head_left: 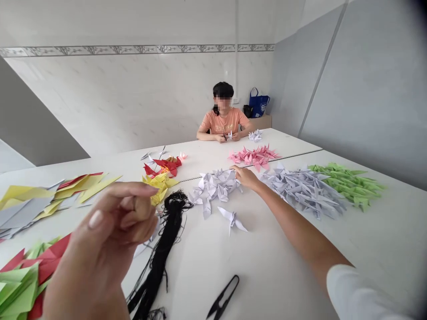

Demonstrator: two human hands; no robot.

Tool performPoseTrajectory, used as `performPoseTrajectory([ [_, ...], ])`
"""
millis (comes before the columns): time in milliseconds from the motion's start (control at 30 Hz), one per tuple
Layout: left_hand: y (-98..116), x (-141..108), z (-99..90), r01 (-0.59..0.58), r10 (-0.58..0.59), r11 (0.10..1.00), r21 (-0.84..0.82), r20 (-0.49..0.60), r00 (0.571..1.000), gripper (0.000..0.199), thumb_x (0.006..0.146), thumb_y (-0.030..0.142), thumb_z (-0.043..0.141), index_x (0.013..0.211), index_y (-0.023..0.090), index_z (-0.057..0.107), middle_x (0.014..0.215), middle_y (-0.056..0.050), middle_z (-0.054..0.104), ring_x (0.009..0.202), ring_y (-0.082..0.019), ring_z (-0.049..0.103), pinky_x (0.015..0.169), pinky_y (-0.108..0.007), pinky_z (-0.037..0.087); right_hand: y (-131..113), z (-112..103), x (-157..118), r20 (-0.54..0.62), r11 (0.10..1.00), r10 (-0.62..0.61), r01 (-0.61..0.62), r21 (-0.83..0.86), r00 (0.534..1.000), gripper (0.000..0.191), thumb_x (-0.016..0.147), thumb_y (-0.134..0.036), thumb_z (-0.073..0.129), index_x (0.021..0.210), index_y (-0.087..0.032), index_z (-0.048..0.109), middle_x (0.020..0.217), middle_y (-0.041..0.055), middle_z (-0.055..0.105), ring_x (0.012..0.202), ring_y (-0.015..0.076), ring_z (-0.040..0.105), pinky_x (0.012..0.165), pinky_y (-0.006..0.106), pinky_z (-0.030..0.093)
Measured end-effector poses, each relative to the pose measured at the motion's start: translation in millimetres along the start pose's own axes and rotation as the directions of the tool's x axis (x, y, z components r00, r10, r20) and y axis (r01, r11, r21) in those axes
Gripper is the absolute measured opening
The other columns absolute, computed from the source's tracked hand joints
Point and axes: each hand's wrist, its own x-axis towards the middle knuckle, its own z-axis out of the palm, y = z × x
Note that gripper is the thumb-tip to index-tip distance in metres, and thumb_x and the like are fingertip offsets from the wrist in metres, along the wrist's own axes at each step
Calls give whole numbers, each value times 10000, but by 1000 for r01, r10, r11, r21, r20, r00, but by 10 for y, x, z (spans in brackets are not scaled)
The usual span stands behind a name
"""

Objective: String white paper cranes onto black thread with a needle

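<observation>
My left hand [110, 231] is raised close to the camera at the left. Its fingers curl toward the palm, with the index finger bent over and the thumb apart; what they hold, if anything, is hidden. My right hand [246, 177] reaches out over the table, fingertips pinched at a white paper crane at the right edge of a pile of white paper cranes [216, 184]. One loose white paper crane [232, 218] lies nearer to me. A bundle of black string [163, 249] stretches beside my left hand, and black thread snips [224, 298] lie at the front.
Pale lavender cranes [300, 189], green cranes [352, 182] and pink cranes [254, 156] are heaped right and beyond. Red cranes [168, 166], yellow cranes [162, 184] and coloured folded paper [26, 200] lie left. Across the white table [267, 266], a person [223, 118] handles a crane and a dark tool.
</observation>
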Motion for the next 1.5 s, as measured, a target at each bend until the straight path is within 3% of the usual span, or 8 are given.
performPoseTrajectory([
  [200, 23, -18, 137, -17, 23, 964, 267, -21, 1000, 350, 938, 487, 507, 975, 253, 764, 690, -23, 376, 562, -120, 306, 442, -282, 221, -14, 136, 302, -30, 995, 68, -70, -78, 997, 272, 990, -370, 647, 1149, -151, 667, 1162, 80, 685, 1020, 209, 675, 914, 426, 571],
  [400, -171, 182, 38, 12, -6, 953, 304, -23, 1000, 316, 976, 469, 543, 963, 222, 740, 637, 15, 280, 544, -106, 227, 483, -282, 143, -141, -152, -82, -252, 983, -4, 49, 174, 968, 229, 993, -345, 508, 932, -152, 614, 901, 26, 638, 747, 140, 597, 671, 276, 492],
  [533, -398, 319, 145, 112, -127, 868, 484, -1, 992, 367, 978, 547, 531, 1130, 240, 663, 657, 38, 295, 563, -113, 242, 513, -257, 181, -447, -272, -491, -181, 906, -127, 189, 379, 975, 182, 904, -351, 481, 924, -190, 564, 762, -34, 535, 479, 66, 324, 478, 233, 293],
  [700, -568, 346, 321, 157, -240, 823, 546, 84, 967, 537, 980, 619, 451, 1394, 278, 463, 638, 67, 311, 557, -123, 280, 512, -216, 231, -848, -307, -919, -50, 805, -293, 274, 526, 955, 88, 857, -260, 543, 831, -194, 593, 682, -54, 480, 460, 53, 246, 478, 239, 244],
  [867, -589, 307, 380, 158, -288, 787, 596, 129, 949, 434, 914, 597, 573, 1039, 182, 597, 593, 76, 244, 525, -98, 220, 488, -227, 175, -1066, -364, -1133, 34, 744, -441, 344, 573, 897, 167, 816, -85, 497, 802, -185, 631, 796, -2, 591, 562, 79, 389, 506, 230, 285],
  [1033, -566, 286, 344, 219, -313, 853, 473, 128, 941, 432, 919, 559, 593, 731, 197, 452, 629, 55, 224, 557, -93, 177, 496, -264, 131, -1083, -435, -1170, 9, 741, -451, 369, 561, 892, 202, 828, -61, 483, 793, -192, 634, 783, -11, 585, 567, 86, 359, 501, 231, 271],
  [1300, -563, 280, 342, 308, -331, 935, 175, 125, 935, 525, 881, 477, 672, 627, 198, 307, 637, 53, 193, 566, -87, 158, 510, -267, 141, -1149, -513, -1301, 17, 774, -454, 384, 503, 891, 121, 904, -243, 691, 1021, -234, 660, 836, -30, 534, 491, 54, 242, 458, 241, 217],
  [1500, -642, 280, 324, 423, -431, 902, 83, 192, 882, 572, 849, 584, 709, 637, 181, 363, 632, 50, 252, 552, -71, 201, 516, -257, 146, -1257, -434, -1334, -363, 755, -503, 603, 258, 785, 55, 951, -283, 690, 944, -253, 736, 931, 9, 585, 526, 70, 291, 528, 279, 311],
])
